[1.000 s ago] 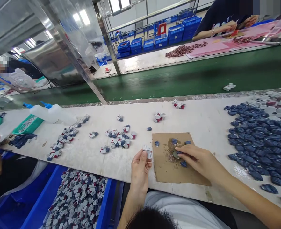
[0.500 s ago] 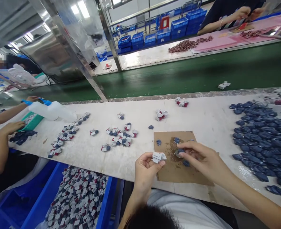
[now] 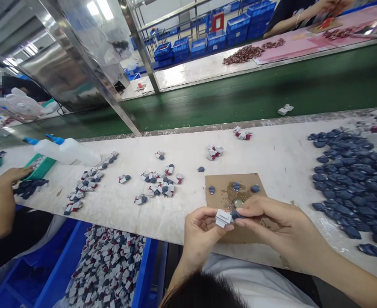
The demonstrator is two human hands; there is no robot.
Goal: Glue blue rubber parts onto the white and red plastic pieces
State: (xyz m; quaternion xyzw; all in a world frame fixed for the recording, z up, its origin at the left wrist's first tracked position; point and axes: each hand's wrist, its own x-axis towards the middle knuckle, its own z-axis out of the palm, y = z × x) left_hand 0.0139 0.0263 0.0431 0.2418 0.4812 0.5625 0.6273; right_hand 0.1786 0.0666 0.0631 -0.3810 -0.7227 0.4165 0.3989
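Observation:
My left hand pinches a small white blocky plastic piece over the near edge of a brown cardboard sheet. From the right, my right hand grips a dark blue plastic piece between thumb and fingertips, up against the white piece. Whether the two are joined cannot be made out. Behind my fingers a round, shiny spot lies on the wet-stained cardboard. Several more dark blue pieces rest along the sheet's far part.
A large heap of dark blue pieces covers the right of the table. Assembled white, red and blue pieces lie left of the cardboard. A blue bin full of them stands below. White bottles and a co-worker's arm are at left.
My right hand has lifted a dark blue piece off the cardboard and brought it left against the white piece. My left hand has shifted slightly right. One co-worker's hand at left has withdrawn.

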